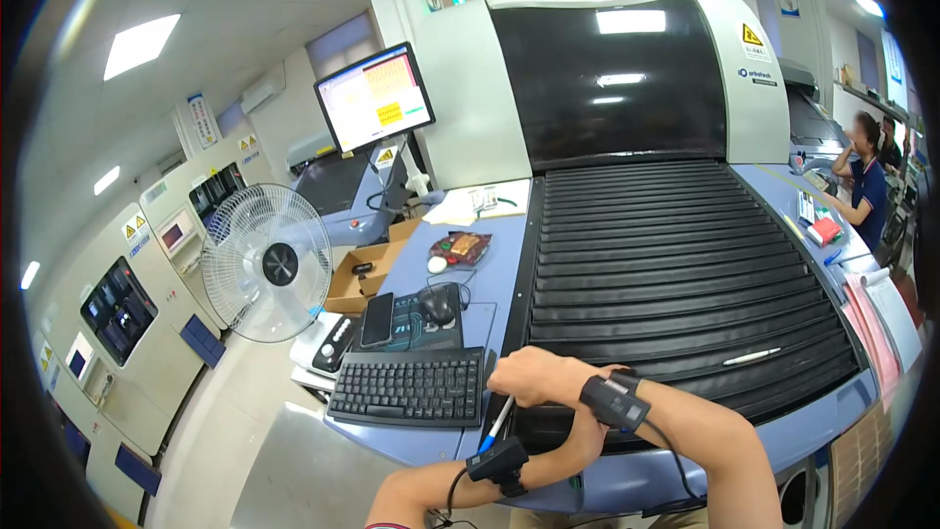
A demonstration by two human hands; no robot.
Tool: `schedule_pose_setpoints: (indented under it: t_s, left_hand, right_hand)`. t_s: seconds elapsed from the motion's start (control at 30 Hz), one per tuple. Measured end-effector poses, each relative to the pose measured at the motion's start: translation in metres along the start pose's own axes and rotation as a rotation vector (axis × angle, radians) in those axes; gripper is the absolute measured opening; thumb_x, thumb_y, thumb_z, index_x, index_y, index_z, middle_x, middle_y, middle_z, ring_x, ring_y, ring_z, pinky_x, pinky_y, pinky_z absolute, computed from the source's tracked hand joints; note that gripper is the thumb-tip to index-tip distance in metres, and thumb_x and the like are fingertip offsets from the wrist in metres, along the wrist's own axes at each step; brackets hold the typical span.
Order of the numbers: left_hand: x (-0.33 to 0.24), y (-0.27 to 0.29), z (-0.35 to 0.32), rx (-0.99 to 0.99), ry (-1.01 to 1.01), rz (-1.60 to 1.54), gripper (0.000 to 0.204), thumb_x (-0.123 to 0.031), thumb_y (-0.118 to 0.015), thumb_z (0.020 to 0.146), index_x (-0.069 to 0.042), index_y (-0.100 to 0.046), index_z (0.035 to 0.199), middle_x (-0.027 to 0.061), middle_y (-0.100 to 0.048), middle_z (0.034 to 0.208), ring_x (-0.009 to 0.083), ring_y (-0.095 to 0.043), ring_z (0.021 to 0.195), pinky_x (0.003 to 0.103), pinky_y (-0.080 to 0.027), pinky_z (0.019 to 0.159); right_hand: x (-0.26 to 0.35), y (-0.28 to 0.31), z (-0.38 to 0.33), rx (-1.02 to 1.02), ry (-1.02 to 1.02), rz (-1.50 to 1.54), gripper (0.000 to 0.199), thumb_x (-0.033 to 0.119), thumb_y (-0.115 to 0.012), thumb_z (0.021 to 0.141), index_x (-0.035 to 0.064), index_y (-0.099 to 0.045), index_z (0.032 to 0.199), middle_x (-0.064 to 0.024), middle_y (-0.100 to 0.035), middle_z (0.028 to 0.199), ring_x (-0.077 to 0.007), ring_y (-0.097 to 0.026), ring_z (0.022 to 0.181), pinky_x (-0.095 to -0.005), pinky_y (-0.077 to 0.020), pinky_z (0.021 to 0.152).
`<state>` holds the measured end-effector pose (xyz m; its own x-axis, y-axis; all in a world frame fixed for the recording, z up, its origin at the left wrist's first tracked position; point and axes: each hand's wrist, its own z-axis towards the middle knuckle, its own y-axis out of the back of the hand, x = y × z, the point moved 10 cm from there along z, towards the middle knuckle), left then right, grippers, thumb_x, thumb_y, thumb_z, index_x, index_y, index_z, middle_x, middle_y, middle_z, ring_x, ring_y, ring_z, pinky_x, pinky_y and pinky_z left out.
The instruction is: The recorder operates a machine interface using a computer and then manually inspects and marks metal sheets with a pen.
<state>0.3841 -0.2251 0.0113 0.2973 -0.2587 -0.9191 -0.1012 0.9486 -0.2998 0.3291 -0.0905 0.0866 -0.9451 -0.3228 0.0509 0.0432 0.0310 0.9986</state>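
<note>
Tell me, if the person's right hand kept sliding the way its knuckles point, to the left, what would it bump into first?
Most likely the black computer keyboard on the blue-grey desk ledge. The right hand rests at the left edge of the black ribbed shutter, just right of the keyboard, though depth is hard to judge.

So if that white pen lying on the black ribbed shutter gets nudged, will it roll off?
The white pen is slim and round, so it probably rolls easily. It lies roughly along the ribs of the black ribbed shutter, whose grooves may catch it. It looks light and stiff, likely easy to pick up.
</note>
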Motion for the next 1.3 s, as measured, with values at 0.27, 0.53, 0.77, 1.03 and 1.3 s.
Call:
schedule_pose_setpoints:
  t_s: [0.27, 0.53, 0.77, 1.03, 1.3]
  left_hand:
    - [0.008, -0.015, 0.017, 0.15, 0.081, -0.063, 0.088, -0.073, -0.03, 0.101, 0.002, -0.039, 0.146, 0.0118, -0.064, 0.111, 0.0195, -0.067, 0.088, 0.031, -0.054, 0.074]
    - [-0.042, -0.002, 0.026, -0.025, -0.13, 0.256, 0.066, -0.052, -0.024, 0.111, 0.001, -0.032, 0.149, 0.0147, -0.067, 0.1, 0.0194, -0.068, 0.081, 0.03, -0.053, 0.072]
    - [-0.067, 0.049, 0.055, -0.287, -0.121, 0.367, 0.018, -0.011, -0.072, 0.096, -0.002, -0.058, 0.103, 0.0039, -0.068, 0.081, 0.0087, -0.066, 0.069, 0.023, -0.051, 0.06]
    - [-0.098, 0.112, 0.057, -0.55, -0.24, 0.791, 0.013, -0.006, -0.075, 0.091, 0.0, -0.063, 0.09, 0.0041, -0.07, 0.077, 0.009, -0.068, 0.068, 0.023, -0.054, 0.063]
    - [-0.122, 0.093, 0.054, -0.522, -0.339, 0.972, 0.013, -0.008, -0.076, 0.09, -0.001, -0.065, 0.09, 0.0043, -0.07, 0.072, 0.0073, -0.066, 0.063, 0.023, -0.051, 0.058]
  right_hand:
    - [-0.056, 0.059, -0.048, -0.434, -0.132, -0.094, 0.018, 0.009, -0.065, 0.078, 0.0052, -0.062, 0.095, -0.0137, -0.07, 0.091, -0.0365, -0.071, 0.08, -0.0475, -0.0579, 0.068]
    - [-0.147, 0.099, -0.269, -1.19, -0.521, 0.269, 0.012, 0.002, -0.067, 0.08, 0.0036, -0.056, 0.085, -0.0082, -0.06, 0.068, -0.0193, -0.058, 0.058, -0.0324, -0.0483, 0.059]
    - [-0.193, 0.032, -0.35, -1.372, -0.667, 0.581, 0.007, 0.003, -0.062, 0.089, 0.0026, -0.056, 0.088, -0.0004, -0.056, 0.065, -0.0062, -0.053, 0.057, -0.0241, -0.0429, 0.052]
    - [-0.193, 0.041, -0.363, -1.484, -0.696, 0.641, 0.012, 0.008, -0.07, 0.094, 0.0028, -0.059, 0.091, 0.0024, -0.057, 0.063, -0.0036, -0.053, 0.055, -0.021, -0.0399, 0.052]
    - [-0.2, 0.029, -0.357, -1.427, -0.762, 0.611, 0.014, 0.006, -0.073, 0.092, 0.0035, -0.06, 0.086, 0.004, -0.054, 0.062, -0.0018, -0.05, 0.055, -0.0201, -0.0391, 0.051]
